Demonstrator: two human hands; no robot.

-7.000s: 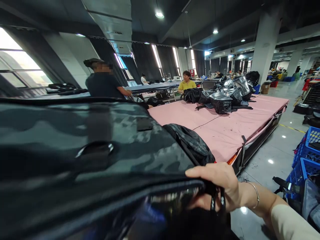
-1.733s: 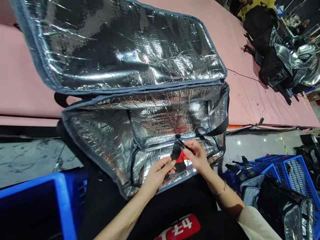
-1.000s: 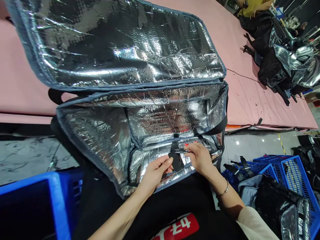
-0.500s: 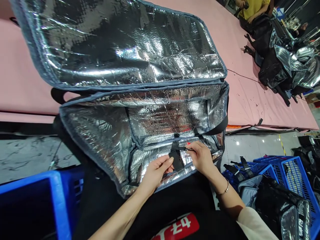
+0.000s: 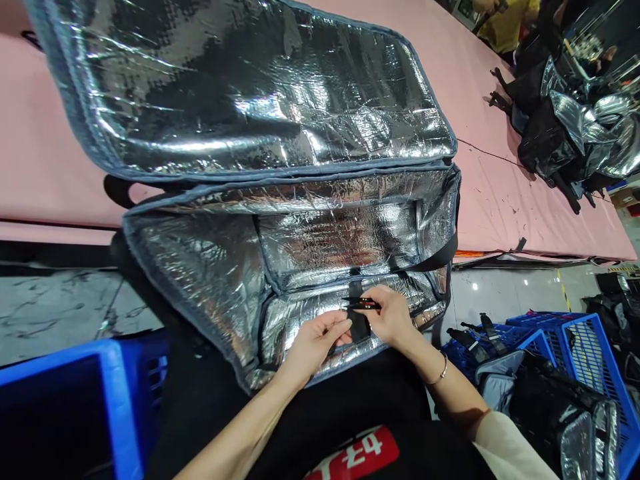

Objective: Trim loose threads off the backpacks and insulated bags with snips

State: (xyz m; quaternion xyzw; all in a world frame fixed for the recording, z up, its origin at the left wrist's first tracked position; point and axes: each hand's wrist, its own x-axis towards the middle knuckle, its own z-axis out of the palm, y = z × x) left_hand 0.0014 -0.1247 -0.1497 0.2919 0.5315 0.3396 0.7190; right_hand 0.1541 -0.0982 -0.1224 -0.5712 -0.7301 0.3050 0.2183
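Observation:
An insulated bag (image 5: 200, 267) with silver foil lining and blue-grey edging lies with its mouth towards me, its lid (image 5: 260, 100) folded back. Inside it, a black webbing strap (image 5: 358, 327) runs down the near wall. My left hand (image 5: 320, 340) is closed, thumb and fingers pinched at the strap's left edge; the exact grip is partly hidden. In my right hand (image 5: 390, 317) are small black thread snips (image 5: 364, 303), held in closed fingers. Their pointed tips face left, over the strap and just above my left fingertips.
A pink-covered table (image 5: 500, 193) runs behind the bag, with a pile of black and silver bags (image 5: 560, 127) at its right. A co-worker in a yellow top (image 5: 505, 30) is beyond. Blue crates (image 5: 117, 407) (image 5: 590, 347) stand at both sides; black bags lie by the right one.
My right hand has moved left and slightly down, bringing the snips across the strap. My left thumb has shifted from the strap's face to its edge. The co-worker's arm has moved.

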